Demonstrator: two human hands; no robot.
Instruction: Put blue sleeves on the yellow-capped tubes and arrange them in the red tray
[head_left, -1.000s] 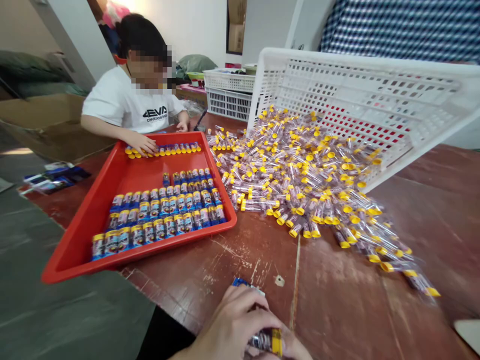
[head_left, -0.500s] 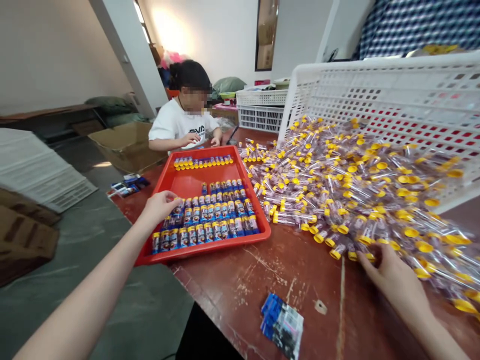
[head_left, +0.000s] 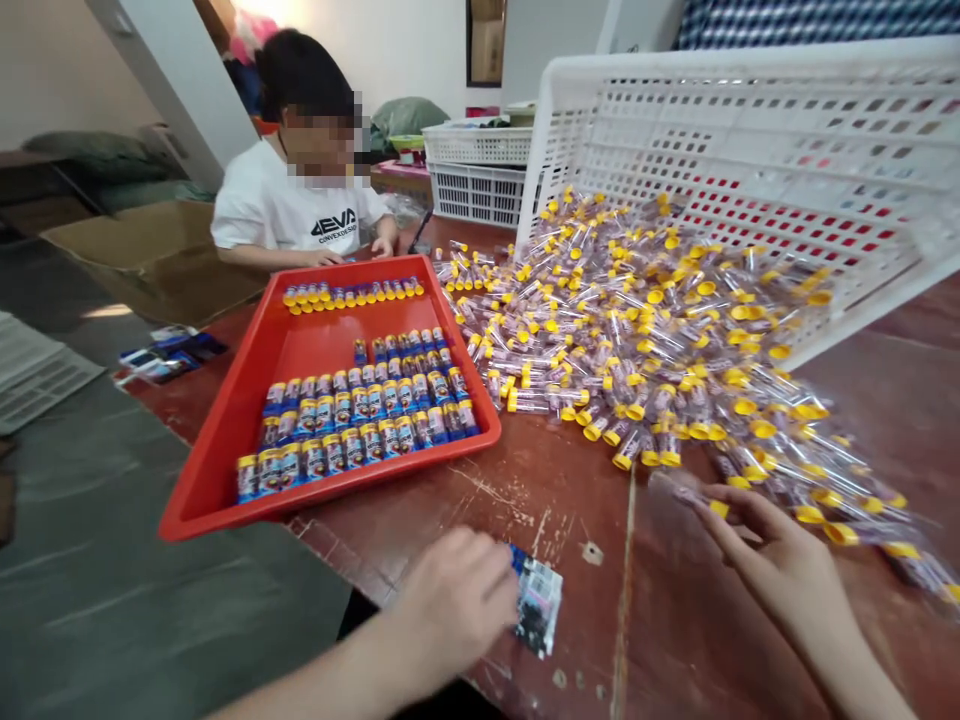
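Note:
My right hand (head_left: 772, 560) pinches a clear plastic tube with a yellow cap (head_left: 679, 490) at the near edge of a big heap of similar capped tubes (head_left: 600, 330). My left hand (head_left: 457, 600), smeared by motion, is at the left side of a small stack of blue and silver printed packets (head_left: 538, 605). Its fingers curl down and their tips are hidden, so I cannot see whether a packet is between them. To the left sits a red tray (head_left: 315, 345) with rows of tubes in blue printed wrappers, yellow caps up, and another row at its far end.
A white perforated crate (head_left: 720, 80) lies tipped behind the heap. Across the table sits a person in a white shirt (head_left: 300, 205). More packets (head_left: 171, 352) lie at the table's left corner, near an open cardboard box (head_left: 150, 260). White crates (head_left: 480, 190) are stacked behind.
My left hand has left the wrapped tubes in the tray and come down to the packet stack. My right hand has drawn a tube away from the heap. The view has shifted right and down.

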